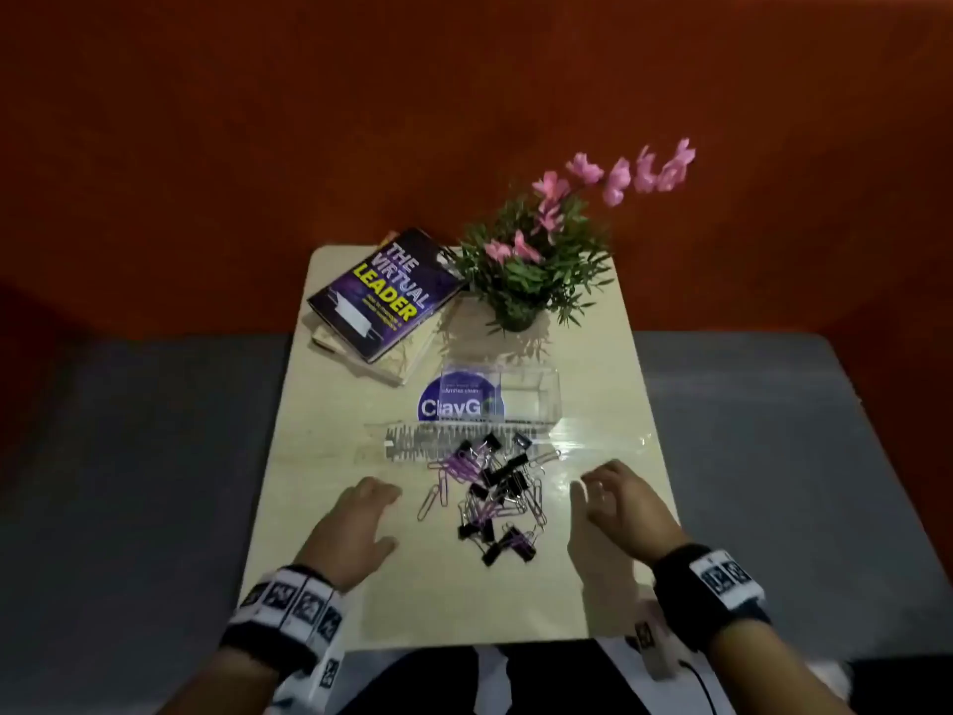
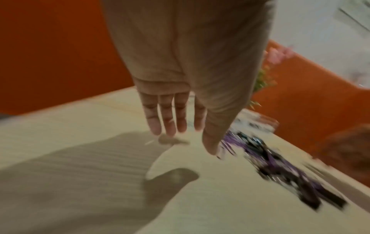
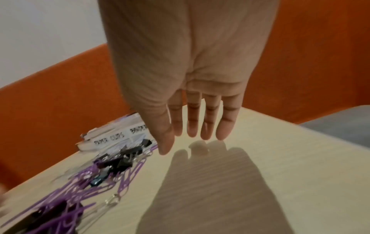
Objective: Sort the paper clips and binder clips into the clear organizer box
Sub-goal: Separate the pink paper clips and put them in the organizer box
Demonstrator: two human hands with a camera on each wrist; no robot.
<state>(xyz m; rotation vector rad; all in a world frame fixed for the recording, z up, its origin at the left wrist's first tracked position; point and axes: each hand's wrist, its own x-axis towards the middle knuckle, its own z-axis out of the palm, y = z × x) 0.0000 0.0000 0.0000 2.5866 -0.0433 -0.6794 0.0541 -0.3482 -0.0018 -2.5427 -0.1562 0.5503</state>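
A loose heap of purple and silver paper clips and black binder clips (image 1: pixel 490 495) lies in the middle of the pale table (image 1: pixel 428 601). Just beyond it stands the clear organizer box (image 1: pixel 531 399), with a blue round sticker and its clear lid lying open toward the heap. My left hand (image 1: pixel 356 523) hovers palm down left of the heap, fingers straight and holding nothing. My right hand (image 1: pixel 613 500) hovers to the right of it, fingers spread and empty. The wrist views show the left hand (image 2: pixel 176 126) and the right hand (image 3: pixel 192 131) above the table beside the clips (image 3: pixel 112 163).
A stack of books (image 1: pixel 381 296) lies at the table's back left, and a potted plant with pink flowers (image 1: pixel 536 260) stands at the back right. An orange sofa back rises behind the table; a grey cushion lies on both sides.
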